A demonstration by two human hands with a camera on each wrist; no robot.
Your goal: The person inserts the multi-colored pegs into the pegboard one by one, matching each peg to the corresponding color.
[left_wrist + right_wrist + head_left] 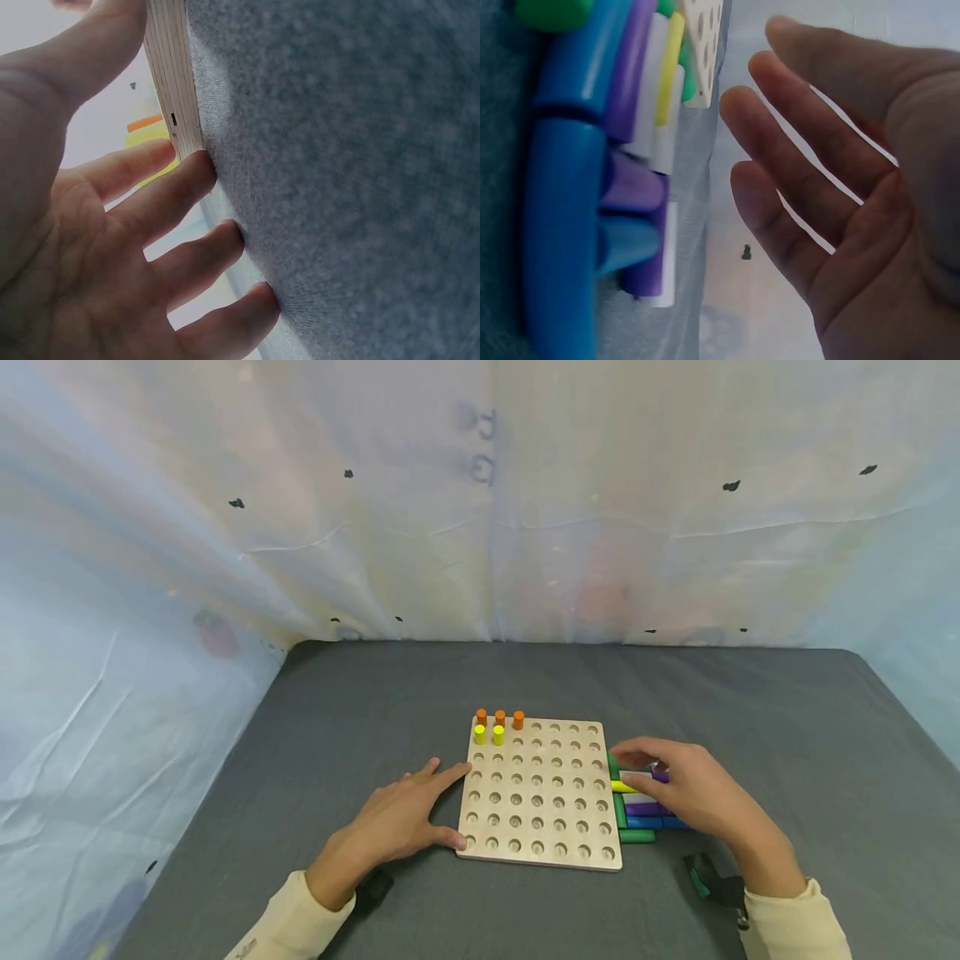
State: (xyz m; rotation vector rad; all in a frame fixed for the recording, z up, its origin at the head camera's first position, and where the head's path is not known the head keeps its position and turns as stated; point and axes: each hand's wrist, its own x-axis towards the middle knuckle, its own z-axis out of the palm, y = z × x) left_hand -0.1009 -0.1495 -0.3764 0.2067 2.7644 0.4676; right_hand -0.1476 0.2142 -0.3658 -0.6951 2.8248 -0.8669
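A wooden pegboard (527, 810) with rows of round holes lies on the grey cloth; orange pegs (500, 717) and yellow pegs (498, 735) stand in its far left corner. My left hand (397, 818) touches the board's left edge with spread fingers; the left wrist view shows fingertips at the wooden edge (176, 90). Over the loose pegs at the board's right side is my right hand (701, 789), fingers slightly bent. Green (637, 836), blue (660, 822), purple, white and yellow pegs lie there. In the right wrist view the right hand (855, 172) holds nothing, apart from the blue pegs (562, 225).
A grey cloth (375, 693) covers the table. Behind it hangs a pale patterned curtain (555, 527), which also runs along the left side. Dark straps lie by both wrists, the right one (712, 885) with a green part.
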